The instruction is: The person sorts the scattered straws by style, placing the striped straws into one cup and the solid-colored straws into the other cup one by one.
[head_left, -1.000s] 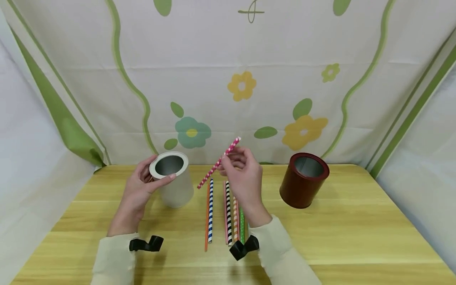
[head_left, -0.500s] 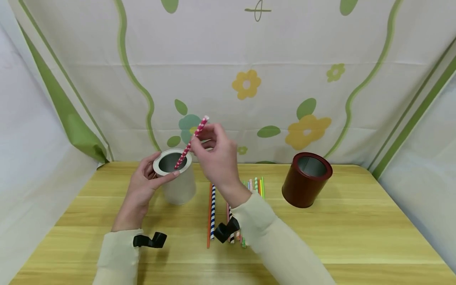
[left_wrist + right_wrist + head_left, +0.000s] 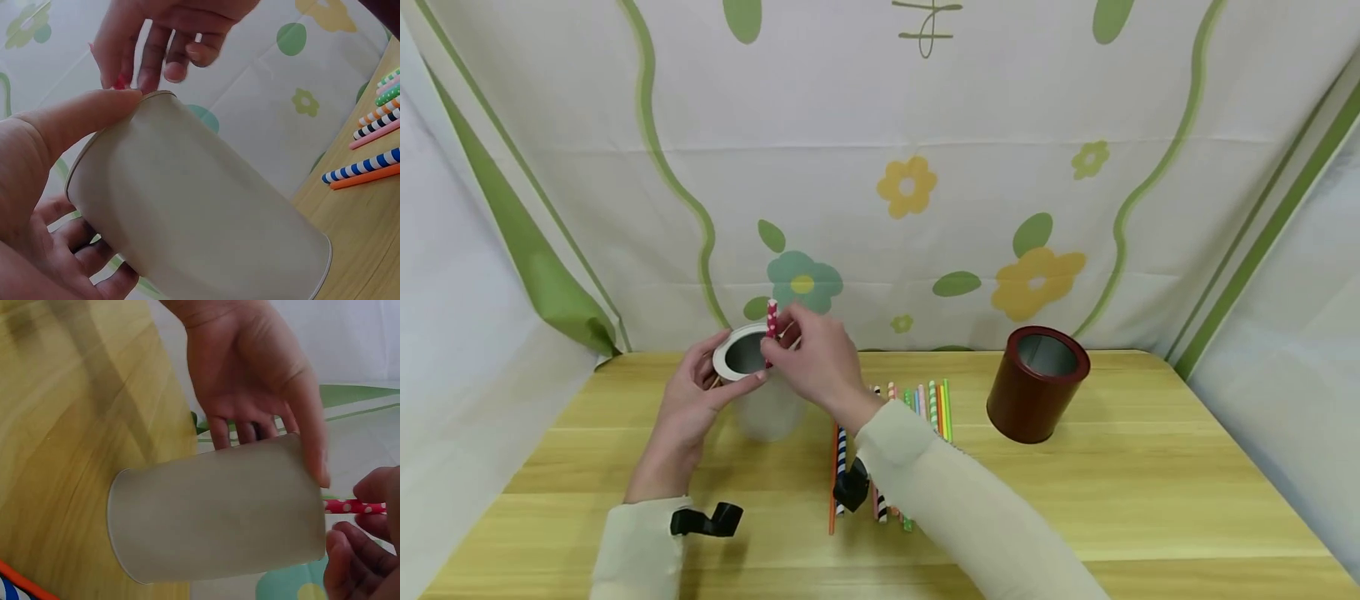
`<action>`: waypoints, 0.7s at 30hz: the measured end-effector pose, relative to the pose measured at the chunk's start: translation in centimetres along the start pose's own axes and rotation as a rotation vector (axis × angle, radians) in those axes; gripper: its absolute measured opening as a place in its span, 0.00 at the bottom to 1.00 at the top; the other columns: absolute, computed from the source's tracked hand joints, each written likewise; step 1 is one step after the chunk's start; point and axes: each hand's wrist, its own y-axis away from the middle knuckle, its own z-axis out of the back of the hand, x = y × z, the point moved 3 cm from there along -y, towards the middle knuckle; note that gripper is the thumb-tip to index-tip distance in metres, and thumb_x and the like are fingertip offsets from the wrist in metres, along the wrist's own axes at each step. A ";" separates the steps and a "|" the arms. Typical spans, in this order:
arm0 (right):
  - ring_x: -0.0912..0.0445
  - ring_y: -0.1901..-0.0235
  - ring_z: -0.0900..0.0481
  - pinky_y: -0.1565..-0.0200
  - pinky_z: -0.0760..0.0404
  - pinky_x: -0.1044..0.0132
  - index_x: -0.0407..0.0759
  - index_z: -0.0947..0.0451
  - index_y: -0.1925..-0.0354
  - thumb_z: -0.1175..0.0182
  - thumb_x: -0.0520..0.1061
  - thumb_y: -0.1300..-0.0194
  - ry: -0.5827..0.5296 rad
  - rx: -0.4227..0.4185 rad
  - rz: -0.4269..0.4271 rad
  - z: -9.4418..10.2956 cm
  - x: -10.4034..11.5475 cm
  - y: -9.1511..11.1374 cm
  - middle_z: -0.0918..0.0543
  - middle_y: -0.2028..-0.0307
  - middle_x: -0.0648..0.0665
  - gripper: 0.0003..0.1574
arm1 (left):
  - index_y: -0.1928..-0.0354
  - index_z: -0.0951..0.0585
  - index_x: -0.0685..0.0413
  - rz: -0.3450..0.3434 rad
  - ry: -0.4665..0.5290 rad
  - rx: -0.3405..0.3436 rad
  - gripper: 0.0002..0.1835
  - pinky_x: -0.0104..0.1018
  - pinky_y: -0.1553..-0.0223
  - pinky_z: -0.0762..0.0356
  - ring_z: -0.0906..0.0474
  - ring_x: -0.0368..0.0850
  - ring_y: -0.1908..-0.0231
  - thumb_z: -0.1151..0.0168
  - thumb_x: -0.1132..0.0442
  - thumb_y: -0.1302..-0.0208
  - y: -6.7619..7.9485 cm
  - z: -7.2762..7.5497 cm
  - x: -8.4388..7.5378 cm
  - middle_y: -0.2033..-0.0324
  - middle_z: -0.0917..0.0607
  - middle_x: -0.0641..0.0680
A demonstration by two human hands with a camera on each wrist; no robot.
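Observation:
My left hand (image 3: 692, 404) grips a white can (image 3: 767, 412), thumb over the rim and fingers curled round its far side. Above the can's mouth my right hand (image 3: 820, 358) pinches a red paper straw with white dots (image 3: 772, 310). The straw stands nearly upright, its lower end inside the opening. In the right wrist view a short length of the dotted straw (image 3: 356, 507) shows between the rim and the pinching fingers. The can (image 3: 194, 194) fills the left wrist view and hides most of the straw there.
Several patterned paper straws lie in a row mid-table, among them a blue-striped straw (image 3: 841, 475) and an orange straw (image 3: 832, 500), partly under my right forearm. A dark red can (image 3: 1028, 400) stands open at the right. Behind the wooden table (image 3: 1150, 483) hangs a flowered cloth (image 3: 850, 100).
My right hand has carried the dotted straw leftward from over the row of straws to the white can, turned it upright and lowered it into the mouth. The left hand keeps its hold.

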 end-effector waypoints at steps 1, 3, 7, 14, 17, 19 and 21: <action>0.63 0.67 0.19 0.68 0.20 0.69 0.55 0.17 0.58 0.31 0.52 0.29 0.014 0.007 -0.012 -0.2 -0.1 0.0 0.14 0.66 0.57 0.05 | 0.13 0.44 0.41 -0.001 0.000 0.001 0.53 0.15 0.43 0.27 0.34 0.39 0.28 0.22 0.59 0.32 0.0 0.0 0.0 0.17 0.34 0.52; 0.62 0.68 0.20 0.70 0.22 0.69 0.55 0.17 0.59 0.30 0.52 0.30 0.034 0.017 -0.041 -0.5 -0.4 0.1 0.15 0.67 0.57 0.06 | 0.13 0.44 0.41 -0.001 0.002 0.001 0.53 0.15 0.43 0.27 0.34 0.39 0.27 0.22 0.59 0.32 0.0 0.0 0.1 0.17 0.34 0.52; 0.62 0.66 0.21 0.68 0.23 0.69 0.56 0.16 0.60 0.29 0.53 0.32 0.040 0.024 -0.072 -0.8 -0.7 0.1 0.16 0.66 0.58 0.06 | 0.13 0.44 0.38 0.006 0.000 -0.002 0.52 0.16 0.42 0.28 0.34 0.40 0.26 0.22 0.59 0.32 0.0 0.0 0.2 0.17 0.34 0.50; 0.62 0.65 0.21 0.67 0.23 0.69 0.57 0.15 0.63 0.30 0.55 0.30 0.052 0.007 -0.056 -1.0 -0.9 0.1 0.16 0.65 0.58 0.06 | 0.14 0.43 0.37 0.014 0.003 -0.014 0.53 0.16 0.41 0.28 0.35 0.41 0.25 0.22 0.58 0.33 -0.1 0.1 0.2 0.17 0.34 0.49; 0.62 0.62 0.20 0.65 0.23 0.70 0.57 0.12 0.61 0.29 0.56 0.30 0.060 0.014 -0.040 -1.0 -1.0 0.1 0.16 0.63 0.58 0.07 | 0.14 0.43 0.39 0.010 0.008 -0.022 0.52 0.16 0.41 0.28 0.34 0.41 0.25 0.22 0.60 0.33 0.0 0.0 0.2 0.17 0.33 0.49; 0.61 0.60 0.18 0.64 0.23 0.70 0.57 0.10 0.59 0.28 0.57 0.30 0.061 0.022 -0.034 -0.9 -1.0 0.2 0.15 0.63 0.58 0.08 | 0.14 0.42 0.40 0.000 0.017 -0.024 0.52 0.16 0.41 0.28 0.33 0.40 0.26 0.22 0.60 0.33 0.0 0.0 0.1 0.17 0.33 0.50; 0.61 0.58 0.18 0.62 0.22 0.70 0.57 0.08 0.58 0.27 0.57 0.30 0.062 0.029 -0.028 -0.9 -0.9 0.2 0.14 0.61 0.58 0.09 | 0.14 0.42 0.40 -0.011 0.027 -0.028 0.51 0.17 0.41 0.27 0.33 0.39 0.27 0.22 0.61 0.33 0.1 0.0 0.1 0.18 0.33 0.51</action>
